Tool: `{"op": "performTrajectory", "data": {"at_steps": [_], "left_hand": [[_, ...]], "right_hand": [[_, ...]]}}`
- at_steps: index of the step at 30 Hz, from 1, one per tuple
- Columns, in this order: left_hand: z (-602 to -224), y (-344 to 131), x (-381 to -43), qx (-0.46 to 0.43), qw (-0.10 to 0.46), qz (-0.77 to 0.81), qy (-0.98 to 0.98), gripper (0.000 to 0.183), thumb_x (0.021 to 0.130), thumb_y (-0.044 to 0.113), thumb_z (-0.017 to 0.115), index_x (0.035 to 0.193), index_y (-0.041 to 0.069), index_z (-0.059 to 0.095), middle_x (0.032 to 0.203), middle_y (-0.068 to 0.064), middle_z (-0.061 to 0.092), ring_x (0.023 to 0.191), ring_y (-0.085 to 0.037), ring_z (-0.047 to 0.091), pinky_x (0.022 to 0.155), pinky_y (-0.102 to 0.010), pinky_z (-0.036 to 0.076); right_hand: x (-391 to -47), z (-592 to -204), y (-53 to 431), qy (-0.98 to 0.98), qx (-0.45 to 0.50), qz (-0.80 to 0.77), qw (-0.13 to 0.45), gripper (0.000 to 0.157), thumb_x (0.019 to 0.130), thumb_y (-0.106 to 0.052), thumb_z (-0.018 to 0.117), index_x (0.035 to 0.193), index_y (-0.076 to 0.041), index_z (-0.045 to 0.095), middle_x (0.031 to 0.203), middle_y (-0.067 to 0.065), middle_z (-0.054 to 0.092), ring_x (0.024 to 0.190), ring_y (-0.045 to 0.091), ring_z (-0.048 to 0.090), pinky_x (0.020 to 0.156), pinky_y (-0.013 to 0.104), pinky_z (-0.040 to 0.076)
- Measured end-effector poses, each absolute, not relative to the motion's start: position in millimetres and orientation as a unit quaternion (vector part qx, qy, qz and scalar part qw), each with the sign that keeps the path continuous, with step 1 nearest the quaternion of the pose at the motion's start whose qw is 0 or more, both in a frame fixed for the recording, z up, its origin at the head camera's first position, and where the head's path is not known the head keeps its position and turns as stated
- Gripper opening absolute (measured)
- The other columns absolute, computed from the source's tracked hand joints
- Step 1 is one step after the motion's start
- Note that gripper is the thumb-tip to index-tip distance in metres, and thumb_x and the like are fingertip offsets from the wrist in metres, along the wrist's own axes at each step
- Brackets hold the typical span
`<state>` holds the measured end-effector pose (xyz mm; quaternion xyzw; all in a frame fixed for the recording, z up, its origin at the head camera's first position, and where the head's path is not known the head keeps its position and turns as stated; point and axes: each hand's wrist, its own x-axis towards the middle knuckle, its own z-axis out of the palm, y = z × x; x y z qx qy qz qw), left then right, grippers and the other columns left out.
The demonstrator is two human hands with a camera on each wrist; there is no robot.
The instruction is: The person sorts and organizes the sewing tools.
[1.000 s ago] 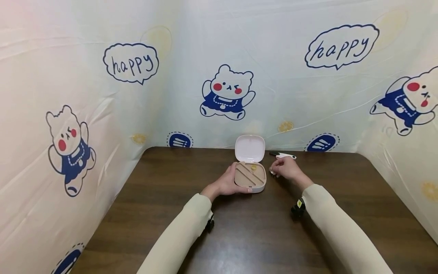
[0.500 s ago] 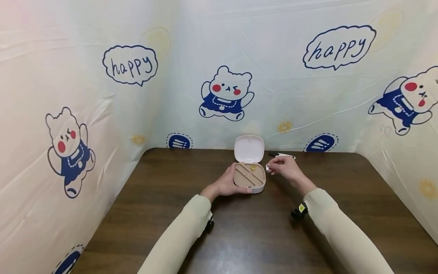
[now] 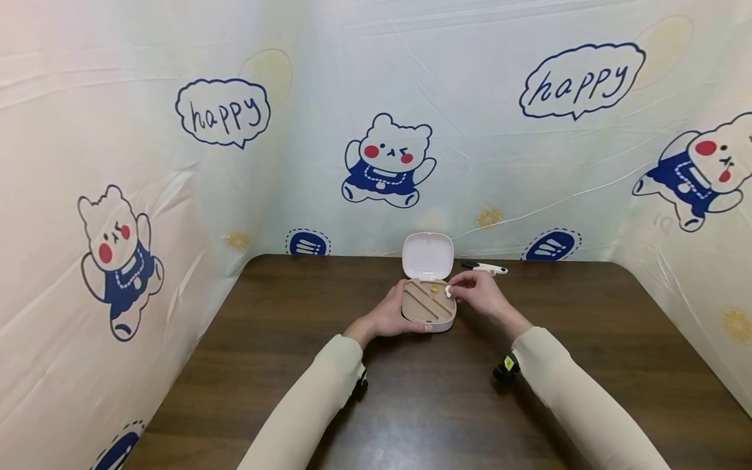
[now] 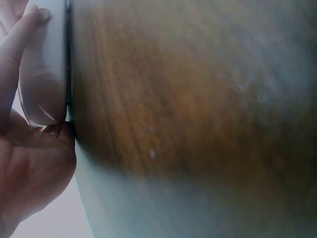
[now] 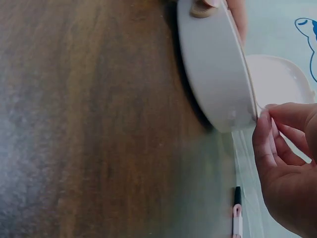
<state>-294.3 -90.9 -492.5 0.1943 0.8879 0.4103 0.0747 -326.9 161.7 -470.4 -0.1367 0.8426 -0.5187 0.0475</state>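
A small white box (image 3: 442, 325) with a raised lid (image 3: 427, 256) stands on the table. Its beige insert (image 3: 418, 305) has slanted slots, and a small yellow ring-like piece (image 3: 435, 288) lies towards the back. My left hand (image 3: 389, 314) grips the box from the left side, its thumb at the round front catch (image 4: 43, 16). At the box's right rim, my right hand (image 3: 482, 294) pinches a small white piece (image 3: 449, 291) between thumb and fingertips. The piece's kind is too small to tell, and in the right wrist view the fingertips mostly hide it.
Behind my right hand lies a slim black-and-white tool (image 3: 486, 267), seen also in the right wrist view. The brown wooden table (image 3: 282, 365) meets a printed cloth (image 3: 499, 163) at its back and sides.
My right hand has lifted the small white piece from the table and moved it left, to the box's right rim. My left hand keeps its grip on the box.
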Motion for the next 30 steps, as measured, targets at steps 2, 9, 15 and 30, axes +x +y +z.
{"op": "performTrajectory", "data": {"at_steps": [2,9,15,30], "left_hand": [[-492,-91,-294,0.190,0.078,0.409,0.889,0.108,0.073,0.048,0.091,0.151,0.010,0.027,0.139,-0.011,0.041,0.127,-0.022,0.044,0.109,-0.040,0.038],[-487,-91,-291,0.188,0.083,0.412,0.888,0.107,0.074,0.047,0.090,0.152,0.010,0.026,0.140,-0.012,0.041,0.127,-0.022,0.044,0.109,-0.040,0.038],[-482,-92,-287,0.184,0.094,0.420,0.884,0.111,0.074,0.049,0.091,0.154,0.010,0.025,0.144,-0.012,0.039,0.129,-0.023,0.043,0.111,-0.042,0.036],[-483,-90,-287,0.188,0.076,0.424,0.883,0.110,0.073,0.044,0.093,0.153,0.008,0.027,0.142,-0.013,0.041,0.129,-0.024,0.043,0.111,-0.042,0.036]], "right_hand": [[-326,-470,160,0.846,-0.138,-0.513,0.049,0.016,0.097,-0.008,0.071,0.109,0.002,0.073,0.098,0.015,0.072,0.085,0.025,0.067,0.082,0.049,0.057],[-323,-467,159,0.845,-0.146,-0.512,0.058,0.019,0.097,-0.007,0.070,0.112,0.004,0.073,0.104,0.020,0.072,0.087,0.028,0.066,0.083,0.051,0.056],[-322,-464,161,0.855,-0.176,-0.486,0.051,0.017,0.099,-0.006,0.067,0.113,0.003,0.072,0.103,0.017,0.070,0.089,0.034,0.064,0.076,0.043,0.055],[-332,-461,188,0.913,-0.298,-0.267,-0.074,0.020,0.090,-0.001,0.073,0.110,0.005,0.071,0.101,0.014,0.067,0.092,0.029,0.064,0.083,0.049,0.054]]}}
